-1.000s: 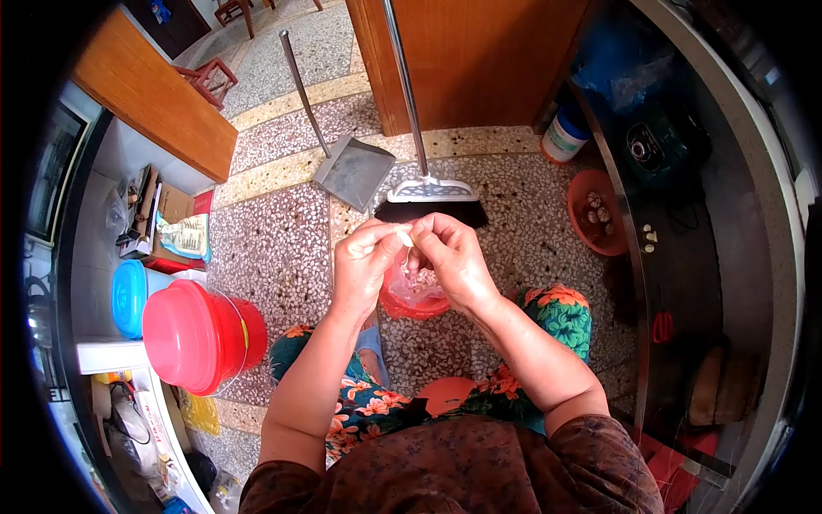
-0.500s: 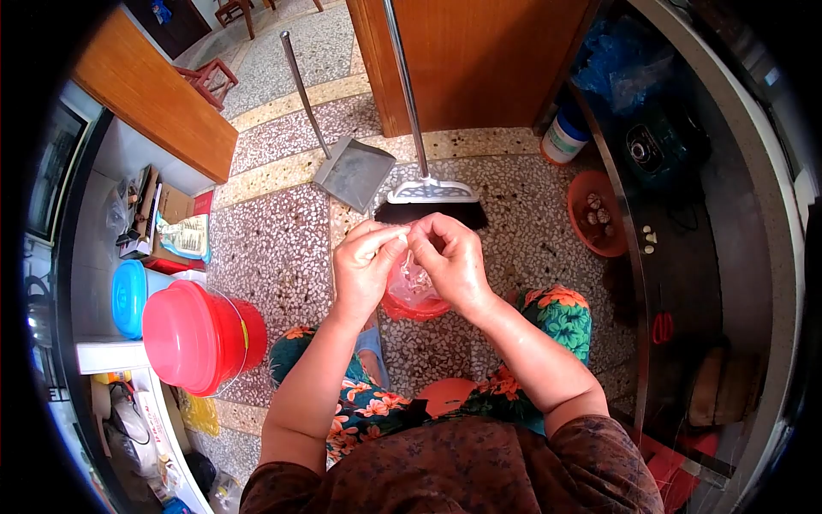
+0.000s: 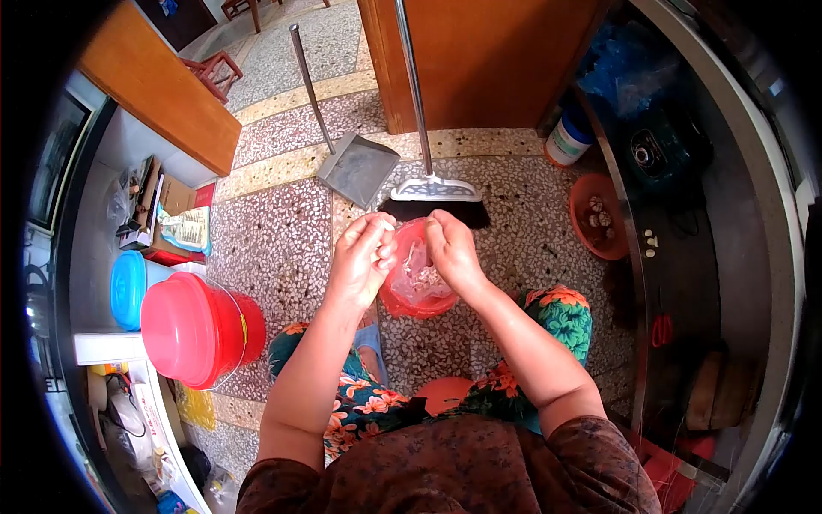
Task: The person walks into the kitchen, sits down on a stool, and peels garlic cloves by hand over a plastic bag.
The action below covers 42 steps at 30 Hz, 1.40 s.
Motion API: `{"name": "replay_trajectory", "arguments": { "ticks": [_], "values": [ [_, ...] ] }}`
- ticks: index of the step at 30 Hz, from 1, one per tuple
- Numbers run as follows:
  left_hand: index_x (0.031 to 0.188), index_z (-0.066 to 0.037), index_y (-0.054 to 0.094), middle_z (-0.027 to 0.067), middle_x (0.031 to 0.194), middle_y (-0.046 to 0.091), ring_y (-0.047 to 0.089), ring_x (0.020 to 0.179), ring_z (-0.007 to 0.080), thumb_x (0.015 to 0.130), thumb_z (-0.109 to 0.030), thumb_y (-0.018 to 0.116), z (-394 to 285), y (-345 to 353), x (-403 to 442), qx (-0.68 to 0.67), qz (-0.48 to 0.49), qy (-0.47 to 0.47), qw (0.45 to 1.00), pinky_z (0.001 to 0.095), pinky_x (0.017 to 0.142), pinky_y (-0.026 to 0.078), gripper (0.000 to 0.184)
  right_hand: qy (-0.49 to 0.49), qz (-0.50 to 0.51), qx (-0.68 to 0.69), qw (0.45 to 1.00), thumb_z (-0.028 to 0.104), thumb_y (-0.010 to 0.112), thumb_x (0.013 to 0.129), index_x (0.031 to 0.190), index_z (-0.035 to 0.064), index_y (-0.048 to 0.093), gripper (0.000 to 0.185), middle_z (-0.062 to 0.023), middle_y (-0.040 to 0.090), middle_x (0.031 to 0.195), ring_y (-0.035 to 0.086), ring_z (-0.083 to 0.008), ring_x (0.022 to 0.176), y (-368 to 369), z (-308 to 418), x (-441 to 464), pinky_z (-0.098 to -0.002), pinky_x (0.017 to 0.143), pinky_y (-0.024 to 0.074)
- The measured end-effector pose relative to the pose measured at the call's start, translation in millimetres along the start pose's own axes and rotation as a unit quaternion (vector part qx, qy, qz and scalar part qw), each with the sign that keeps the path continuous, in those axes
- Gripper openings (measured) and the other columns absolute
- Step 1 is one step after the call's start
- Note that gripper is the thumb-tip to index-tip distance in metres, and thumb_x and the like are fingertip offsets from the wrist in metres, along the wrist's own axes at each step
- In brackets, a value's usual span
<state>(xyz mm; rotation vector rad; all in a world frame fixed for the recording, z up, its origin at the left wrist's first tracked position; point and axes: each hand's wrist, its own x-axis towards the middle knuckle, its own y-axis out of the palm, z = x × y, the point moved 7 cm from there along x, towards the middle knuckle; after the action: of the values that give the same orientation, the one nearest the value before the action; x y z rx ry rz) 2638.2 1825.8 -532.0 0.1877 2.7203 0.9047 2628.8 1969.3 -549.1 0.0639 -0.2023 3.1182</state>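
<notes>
Above a red plastic bin (image 3: 390, 295) with a clear plastic liner, my left hand (image 3: 363, 257) pinches a small white garlic clove (image 3: 389, 227) between thumb and fingers. Just to its right, my right hand (image 3: 454, 255) is closed in a pinch, a small gap apart from the left. What it holds, if anything, is too small to make out. Pale scraps like garlic skin (image 3: 421, 276) lie inside the liner. An orange bowl (image 3: 585, 236) on the floor at the right holds several garlic bulbs (image 3: 599, 218). A few peeled garlic cloves (image 3: 650, 242) lie on the dark shelf beside it.
A broom (image 3: 437, 190) and a grey dustpan (image 3: 360, 171) stand beyond the bin. To the left are a lidded red bucket (image 3: 201, 330) and a blue-lidded container (image 3: 128, 291). Red-handled scissors (image 3: 661, 329) are on the right shelf; a blue-lidded tub (image 3: 568, 139) stands near the door panel.
My hands were together at the fingertips and have moved apart, the left one turning so the clove shows. More of the bin is visible between them.
</notes>
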Motion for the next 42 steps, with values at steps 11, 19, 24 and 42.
{"name": "replay_trajectory", "arguments": {
  "ticks": [11,19,24,42],
  "values": [
    [0.094,-0.003,0.058,0.0042,0.078,0.054,0.047,0.061,0.0089,0.091,-0.011,0.054,2,-18,-1,-0.069,-0.043,-0.042,0.996,0.0201,0.05,0.035,0.009,0.021,0.084,-0.346,0.934,0.013,0.059,0.077,0.083,0.0028,0.063,0.012,-0.0218,0.063,0.081,0.062,-0.039,0.079,44,-148,9,-0.045,0.07,0.0484],
    [0.095,-0.002,0.057,0.0057,0.078,0.053,0.047,0.061,0.0098,0.091,-0.011,0.054,-10,-22,-6,-0.071,-0.052,-0.03,0.996,0.0212,0.05,0.036,0.01,0.021,0.123,-0.374,0.919,0.006,0.055,0.076,0.092,0.0076,0.066,0.02,-0.0188,0.065,0.088,0.062,-0.0364,0.089,49,-184,2,-0.0426,0.078,0.0492],
    [0.094,-0.001,0.057,0.0054,0.078,0.053,0.047,0.063,0.0099,0.091,-0.009,0.053,-11,-15,-7,-0.068,-0.031,-0.028,0.997,0.0214,0.052,0.036,0.01,0.128,0.153,-0.422,0.884,0.012,0.061,0.074,0.096,0.0076,0.065,0.023,-0.0173,0.065,0.094,0.062,-0.0333,0.092,43,-203,5,-0.0412,0.079,0.0482],
    [0.092,-0.005,0.058,0.0053,0.079,0.058,0.05,0.061,0.0082,0.091,-0.011,0.054,7,-10,-4,-0.005,-0.017,-0.058,0.998,0.0181,0.05,0.038,0.008,0.137,0.155,-0.421,0.883,0.013,0.058,0.076,0.106,0.0135,0.06,0.03,-0.0148,0.065,0.101,0.061,-0.0333,0.095,23,-186,-2,-0.0412,0.082,0.0483]
  ]
}}
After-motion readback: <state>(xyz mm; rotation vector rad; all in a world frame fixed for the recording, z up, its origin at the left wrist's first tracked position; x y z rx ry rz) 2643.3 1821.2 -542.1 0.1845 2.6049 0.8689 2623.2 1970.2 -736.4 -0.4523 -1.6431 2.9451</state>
